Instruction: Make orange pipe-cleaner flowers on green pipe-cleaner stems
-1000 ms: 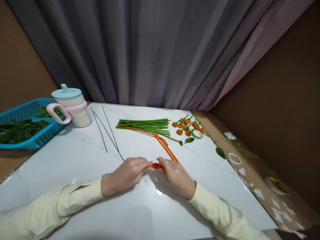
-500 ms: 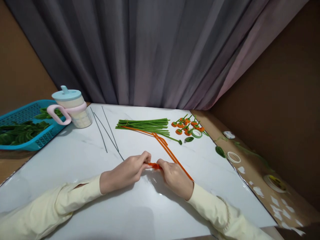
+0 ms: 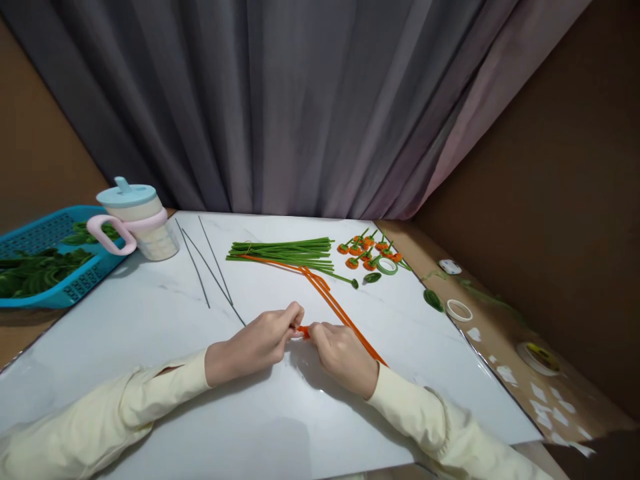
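Note:
Between my two hands is a short piece of orange pipe cleaner, bent or twisted, mostly covered by the fingers. My left hand pinches its left end with thumb and forefinger. Closed on the right end is my right hand. Beyond the right hand, several straight orange pipe cleaners lie slanting across the white board. A bundle of green pipe cleaners lies behind them. Thin dark wires rest to the left, one reaching close to my left hand.
Small orange flower heads with green stems lie at the back right, beside a green tape roll. A lidded cup and a blue basket of green leaves stand at left. White tape and paper scraps lie at right.
My right hand has moved slightly left, nearer my left hand, so less of the orange piece shows between them. The whole view has shifted a little.

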Available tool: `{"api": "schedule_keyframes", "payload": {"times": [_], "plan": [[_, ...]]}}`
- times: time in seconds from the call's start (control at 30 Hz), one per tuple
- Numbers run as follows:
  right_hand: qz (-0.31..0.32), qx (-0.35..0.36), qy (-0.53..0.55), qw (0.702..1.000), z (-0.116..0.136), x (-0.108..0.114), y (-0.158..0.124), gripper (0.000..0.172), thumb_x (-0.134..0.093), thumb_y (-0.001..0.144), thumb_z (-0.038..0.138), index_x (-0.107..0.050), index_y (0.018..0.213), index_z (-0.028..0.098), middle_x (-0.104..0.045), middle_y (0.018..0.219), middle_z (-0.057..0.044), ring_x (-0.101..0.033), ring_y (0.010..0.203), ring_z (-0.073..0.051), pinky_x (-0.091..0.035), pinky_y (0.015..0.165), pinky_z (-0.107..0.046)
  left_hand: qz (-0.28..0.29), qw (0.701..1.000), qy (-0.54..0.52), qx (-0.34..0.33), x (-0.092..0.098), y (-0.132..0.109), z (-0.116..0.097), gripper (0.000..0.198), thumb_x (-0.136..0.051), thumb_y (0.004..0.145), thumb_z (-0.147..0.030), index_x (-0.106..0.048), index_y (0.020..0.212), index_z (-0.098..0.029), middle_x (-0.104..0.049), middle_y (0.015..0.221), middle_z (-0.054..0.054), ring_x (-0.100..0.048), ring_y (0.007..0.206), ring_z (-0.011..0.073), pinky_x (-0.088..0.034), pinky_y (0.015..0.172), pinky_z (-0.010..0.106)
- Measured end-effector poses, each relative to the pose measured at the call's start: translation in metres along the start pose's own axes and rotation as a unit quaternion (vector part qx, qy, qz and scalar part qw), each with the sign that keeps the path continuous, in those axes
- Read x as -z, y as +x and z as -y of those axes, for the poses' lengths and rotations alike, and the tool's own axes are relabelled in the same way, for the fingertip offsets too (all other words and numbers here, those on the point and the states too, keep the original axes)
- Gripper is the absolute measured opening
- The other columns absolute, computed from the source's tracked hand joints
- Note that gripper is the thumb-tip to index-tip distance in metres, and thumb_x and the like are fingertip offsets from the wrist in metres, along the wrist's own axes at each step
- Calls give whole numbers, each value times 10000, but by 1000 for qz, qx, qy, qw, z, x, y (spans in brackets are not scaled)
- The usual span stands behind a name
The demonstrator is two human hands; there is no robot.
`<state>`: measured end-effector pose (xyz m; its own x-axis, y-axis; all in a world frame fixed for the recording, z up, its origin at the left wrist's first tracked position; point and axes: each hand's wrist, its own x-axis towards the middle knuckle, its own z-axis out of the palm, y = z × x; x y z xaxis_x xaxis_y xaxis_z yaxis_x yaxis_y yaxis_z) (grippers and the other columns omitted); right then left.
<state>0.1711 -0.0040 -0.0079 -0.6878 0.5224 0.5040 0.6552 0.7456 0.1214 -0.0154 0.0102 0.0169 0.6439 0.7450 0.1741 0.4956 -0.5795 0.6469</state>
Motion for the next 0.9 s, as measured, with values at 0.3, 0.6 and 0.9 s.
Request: {"api": "schedule_keyframes", "payload": {"times": [0.3, 0.6, 0.9], "plan": [[11, 7, -44, 999, 5, 2, 4, 201, -352, 838, 40, -418, 710, 181, -487, 550, 2, -443, 475, -133, -202, 460, -280, -3, 1000, -24, 11, -2, 1, 1, 198, -331, 745, -28, -315, 814, -214, -387, 641, -53, -372, 517, 95, -301, 511, 192], [58, -21, 20, 998, -4, 0, 1, 95, -401, 924, 176, -446, 843, 162, -562, 559, 23, -518, 469, -123, -223, 447, -261, 26, 998, -52, 33, 4, 3, 0, 142, -361, 815, -75, -331, 810, -214, -394, 628, -66, -365, 536, 94, -277, 528, 196], [54, -104, 53, 992, -15, -7, -5, 104, -444, 919, 256, -445, 961, 160, -626, 645, -2, -589, 543, -147, -300, 474, -241, 44, 998, 22, 48, 28, 5, -1, 112, -335, 899, -145, -400, 969, -204, -531, 700, -27, -478, 593, 125, -344, 576, 229]]}}
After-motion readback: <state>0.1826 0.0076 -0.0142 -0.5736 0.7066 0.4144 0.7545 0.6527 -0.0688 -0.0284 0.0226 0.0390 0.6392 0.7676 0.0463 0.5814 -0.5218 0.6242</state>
